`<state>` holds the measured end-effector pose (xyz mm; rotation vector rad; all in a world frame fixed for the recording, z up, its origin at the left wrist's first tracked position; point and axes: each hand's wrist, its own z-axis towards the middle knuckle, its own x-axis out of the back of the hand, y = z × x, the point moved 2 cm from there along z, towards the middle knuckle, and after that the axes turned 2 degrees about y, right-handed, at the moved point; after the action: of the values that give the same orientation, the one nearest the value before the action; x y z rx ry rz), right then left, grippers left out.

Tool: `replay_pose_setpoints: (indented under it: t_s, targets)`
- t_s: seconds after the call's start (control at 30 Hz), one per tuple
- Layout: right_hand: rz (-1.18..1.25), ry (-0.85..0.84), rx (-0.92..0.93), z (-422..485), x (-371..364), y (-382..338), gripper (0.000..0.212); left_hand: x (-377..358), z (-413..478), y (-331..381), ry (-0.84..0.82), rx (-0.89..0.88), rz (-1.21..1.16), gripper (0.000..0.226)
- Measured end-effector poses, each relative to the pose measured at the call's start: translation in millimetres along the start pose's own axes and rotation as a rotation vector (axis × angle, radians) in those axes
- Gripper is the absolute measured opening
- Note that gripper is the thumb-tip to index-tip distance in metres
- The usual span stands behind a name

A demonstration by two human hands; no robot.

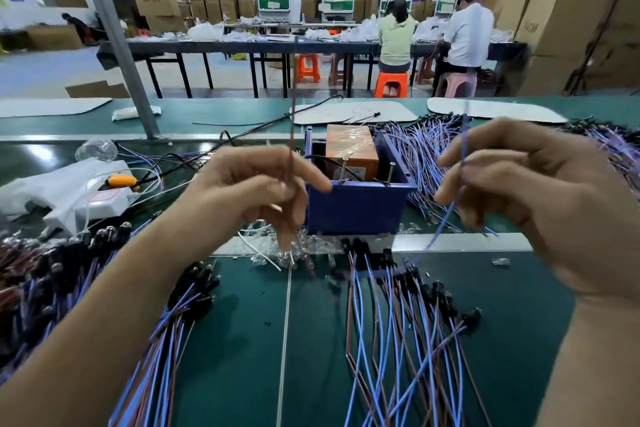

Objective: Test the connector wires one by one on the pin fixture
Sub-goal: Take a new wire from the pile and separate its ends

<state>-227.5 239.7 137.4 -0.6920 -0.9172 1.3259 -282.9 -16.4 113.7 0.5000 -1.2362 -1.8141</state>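
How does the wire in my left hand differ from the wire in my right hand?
Colour: the left hand pinches a brown wire; the right hand pinches a blue wire. Pose: the brown wire stands nearly straight up, rising far above the fingers; the blue wire rises less and slants down-left below the hand. Both are thin and held above the green mat.

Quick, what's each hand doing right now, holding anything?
Left hand: pinching a brown wire.
Right hand: pinching a blue wire.
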Motion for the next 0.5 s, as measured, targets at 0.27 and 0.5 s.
replay_pose_setpoints:
  t_s: [0.27, 0.5]
  targets:
    - [-0.019, -0.660, -0.349, -7, -36, -5, 0.022, 15, -8, -21, -0.783, 0.536, 0.249, 0.039]
    - [-0.238, -0.551, -0.500, 6, -55, 26, 0.017, 78, -19, -57, -0.229, 0.979, 1.216, 0.013]
